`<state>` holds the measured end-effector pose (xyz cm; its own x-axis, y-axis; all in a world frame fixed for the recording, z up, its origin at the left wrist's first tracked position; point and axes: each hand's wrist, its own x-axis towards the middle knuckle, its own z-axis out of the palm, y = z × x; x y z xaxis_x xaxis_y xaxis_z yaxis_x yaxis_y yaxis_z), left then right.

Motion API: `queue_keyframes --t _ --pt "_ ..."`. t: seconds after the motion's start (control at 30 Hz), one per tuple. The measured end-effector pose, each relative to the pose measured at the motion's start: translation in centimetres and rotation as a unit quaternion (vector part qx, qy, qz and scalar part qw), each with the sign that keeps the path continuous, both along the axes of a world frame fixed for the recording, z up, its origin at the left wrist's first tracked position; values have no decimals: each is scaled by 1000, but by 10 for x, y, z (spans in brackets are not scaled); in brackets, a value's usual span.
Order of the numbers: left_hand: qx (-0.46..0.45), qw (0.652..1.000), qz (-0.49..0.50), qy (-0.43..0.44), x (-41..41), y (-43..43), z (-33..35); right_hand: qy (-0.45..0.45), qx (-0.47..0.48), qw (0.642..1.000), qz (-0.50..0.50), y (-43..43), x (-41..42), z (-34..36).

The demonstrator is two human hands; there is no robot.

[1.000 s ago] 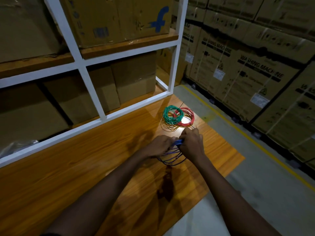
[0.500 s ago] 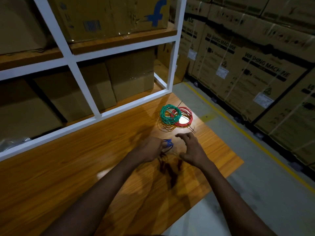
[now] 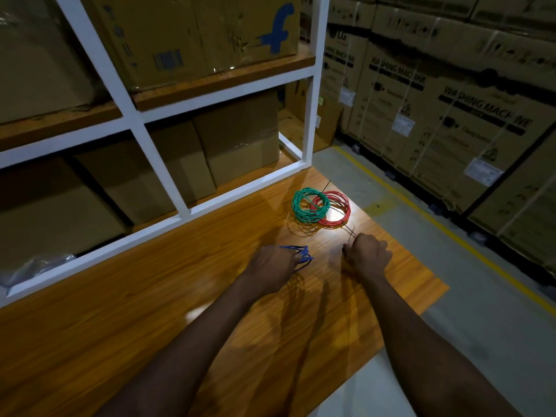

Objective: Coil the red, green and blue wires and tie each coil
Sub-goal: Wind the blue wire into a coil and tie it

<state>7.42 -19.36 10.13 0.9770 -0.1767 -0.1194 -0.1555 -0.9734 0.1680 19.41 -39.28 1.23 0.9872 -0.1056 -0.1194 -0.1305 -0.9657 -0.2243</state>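
Note:
My left hand grips a coil of blue wire, whose loops stick out past my fingers just above the wooden table. My right hand is curled and pinches a thin dark tie strip lying on the table. Beyond both hands a green wire coil lies overlapping a red wire coil, each with a thin dark tie sticking out. Most of the blue coil is hidden under my left hand.
A white metal rack frame with cardboard boxes stands along the table's far edge. The table's right edge drops to a grey floor with a yellow line. Stacked washing machine cartons line the right.
My hands have parted. The left hand kept the blue coil and drew slightly left. The right hand let go of the coil, moved right and closed on a thin tie.

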Motion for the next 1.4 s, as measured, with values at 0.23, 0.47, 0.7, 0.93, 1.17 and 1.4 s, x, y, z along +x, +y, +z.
queue_keyframes --t 0.23,0.47,0.7,0.93,1.17,1.4 --pt "-39 999 24 8 2 7 -9 -16 10 1000 -5 -4 -16 -2" --pt "-118 991 59 -2 -9 16 -21 -53 63 996 -20 -12 -61 -8" --pt "-167 986 22 10 -38 6 -28 -114 286 950 46 -7 -120 3" --pt "-175 984 -5 -40 -59 -20 -45 -153 319 935 36 -13 -157 14" --pt "-201 977 -23 -62 -69 -45 -54 -274 287 918 -12 -35 -199 5" --pt "-245 968 -12 -51 -62 -55 -43 -395 144 902 98 -48 -218 -2"
